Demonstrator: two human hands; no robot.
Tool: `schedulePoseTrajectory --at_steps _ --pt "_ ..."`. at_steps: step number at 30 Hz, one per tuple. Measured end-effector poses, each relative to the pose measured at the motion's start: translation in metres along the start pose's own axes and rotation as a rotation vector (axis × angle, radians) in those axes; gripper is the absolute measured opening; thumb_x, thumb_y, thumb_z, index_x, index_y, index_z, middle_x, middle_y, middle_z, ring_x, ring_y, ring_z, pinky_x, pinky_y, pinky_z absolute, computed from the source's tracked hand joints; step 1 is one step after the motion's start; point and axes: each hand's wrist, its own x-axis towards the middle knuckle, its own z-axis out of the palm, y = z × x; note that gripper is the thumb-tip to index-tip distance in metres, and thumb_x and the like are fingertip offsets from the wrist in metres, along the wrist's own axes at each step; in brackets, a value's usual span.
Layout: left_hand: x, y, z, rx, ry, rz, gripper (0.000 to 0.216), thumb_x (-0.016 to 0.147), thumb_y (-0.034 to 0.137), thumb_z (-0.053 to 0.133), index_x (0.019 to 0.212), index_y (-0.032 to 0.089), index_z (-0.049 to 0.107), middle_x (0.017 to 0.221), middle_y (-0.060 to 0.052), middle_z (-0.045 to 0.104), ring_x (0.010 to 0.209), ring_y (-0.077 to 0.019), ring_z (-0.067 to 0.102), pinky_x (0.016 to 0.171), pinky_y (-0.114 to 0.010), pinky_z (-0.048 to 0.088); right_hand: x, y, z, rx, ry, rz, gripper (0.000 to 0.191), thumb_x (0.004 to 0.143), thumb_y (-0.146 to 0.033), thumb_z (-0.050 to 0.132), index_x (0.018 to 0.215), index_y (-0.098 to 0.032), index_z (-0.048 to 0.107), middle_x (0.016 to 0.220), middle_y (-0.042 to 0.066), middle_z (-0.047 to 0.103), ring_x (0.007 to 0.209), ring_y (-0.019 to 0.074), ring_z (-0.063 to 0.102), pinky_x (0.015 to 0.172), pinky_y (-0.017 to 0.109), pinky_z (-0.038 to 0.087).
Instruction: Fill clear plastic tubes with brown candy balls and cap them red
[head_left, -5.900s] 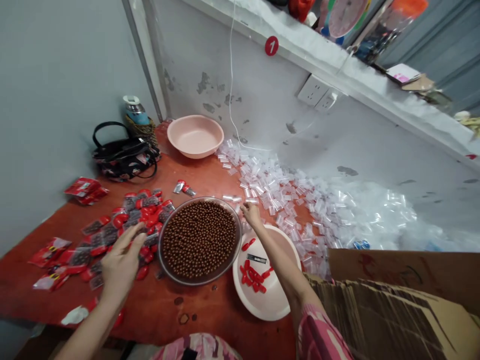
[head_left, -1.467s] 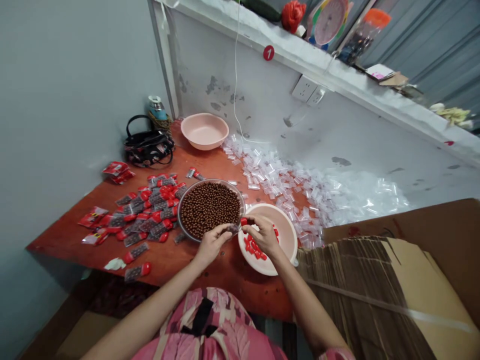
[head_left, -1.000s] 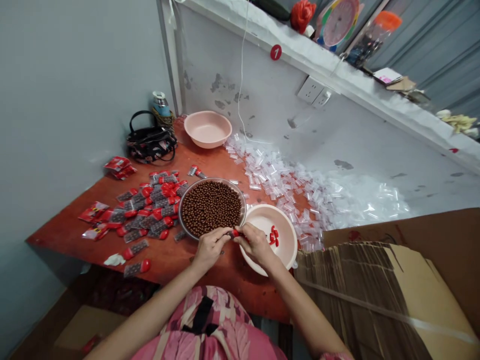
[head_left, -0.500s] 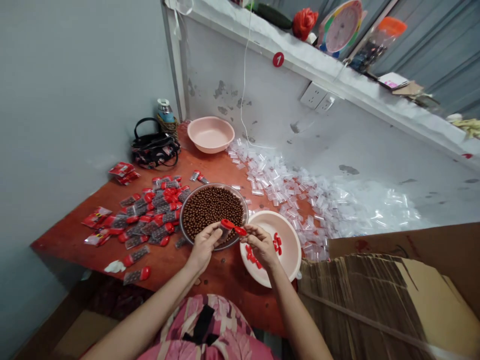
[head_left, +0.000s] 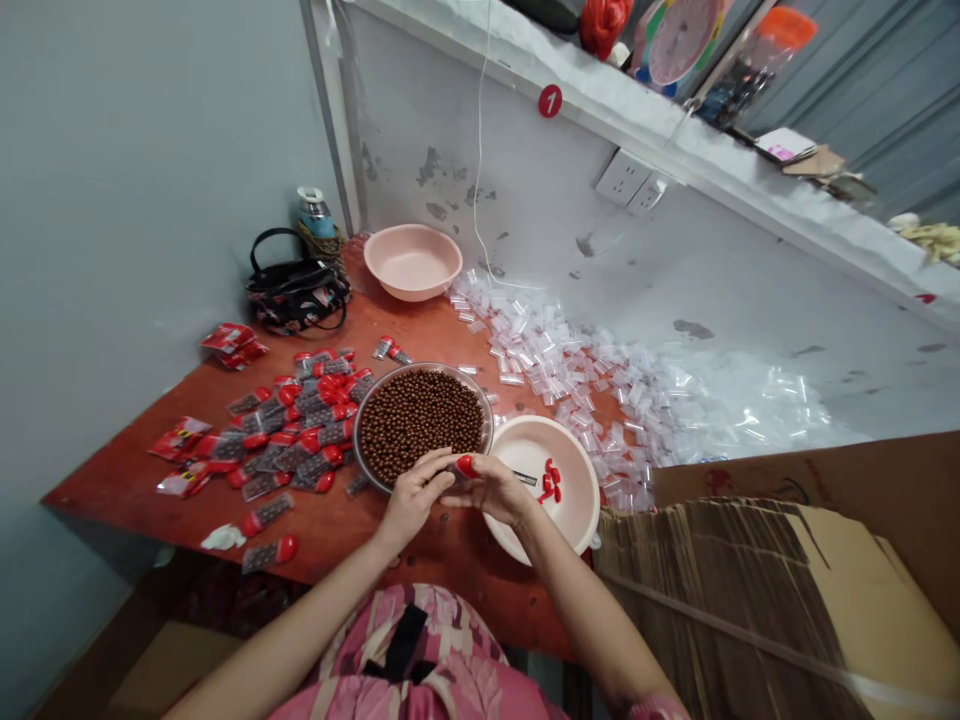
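Between both hands is a small clear container with a red cap (head_left: 466,466), over the near right edge of the metal bowl. My left hand (head_left: 417,497) is closed around its body, which the fingers largely hide. My right hand (head_left: 501,490) pinches at the red cap end, above the rim of a pale pink basin (head_left: 581,500). Loose red caps (head_left: 551,480) and a dark label-like strip (head_left: 523,478) lie in that basin. Brown balls (head_left: 420,415) fill the metal bowl (head_left: 358,440). Filled red-capped containers (head_left: 307,420) are heaped to the left.
Clear plastic pieces (head_left: 555,350) spread along the wall. A second pink basin (head_left: 415,262), a black handbag (head_left: 298,295) and a bottle (head_left: 315,213) stand at the back. Red packets (head_left: 234,345) lie at left. Stacked cardboard (head_left: 712,590) borders the table on the right.
The red cap from my right hand has come onto the container in my left hand, and my hands are now together. The view has shifted slightly, and a dark strip now shows in the near basin.
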Motion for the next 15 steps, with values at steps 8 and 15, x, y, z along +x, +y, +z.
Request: schedulePoseTrajectory --at_steps 8,15 --pt "0.003 -0.009 -0.001 0.032 0.064 -0.038 0.025 0.076 0.03 0.05 0.096 0.023 0.063 0.112 -0.005 0.056 0.108 -0.0197 0.047 0.097 -0.037 0.031 0.019 0.019 0.007 0.049 0.168 -0.124 0.016 0.07 -0.03 0.048 0.076 -0.017 0.056 0.077 0.003 0.062 0.076 0.016 0.056 0.072 0.035 0.046" --pt "0.019 -0.011 -0.02 -0.011 0.114 -0.125 0.03 0.074 0.031 0.053 0.101 0.019 0.06 0.112 -0.004 0.057 0.107 -0.0195 0.049 0.097 -0.036 0.033 0.035 -0.004 -0.012 -0.145 0.08 -0.064 0.034 0.074 -0.043 0.05 0.096 -0.018 0.054 0.092 0.006 0.06 0.077 0.0142 0.058 0.07 0.033 0.047"
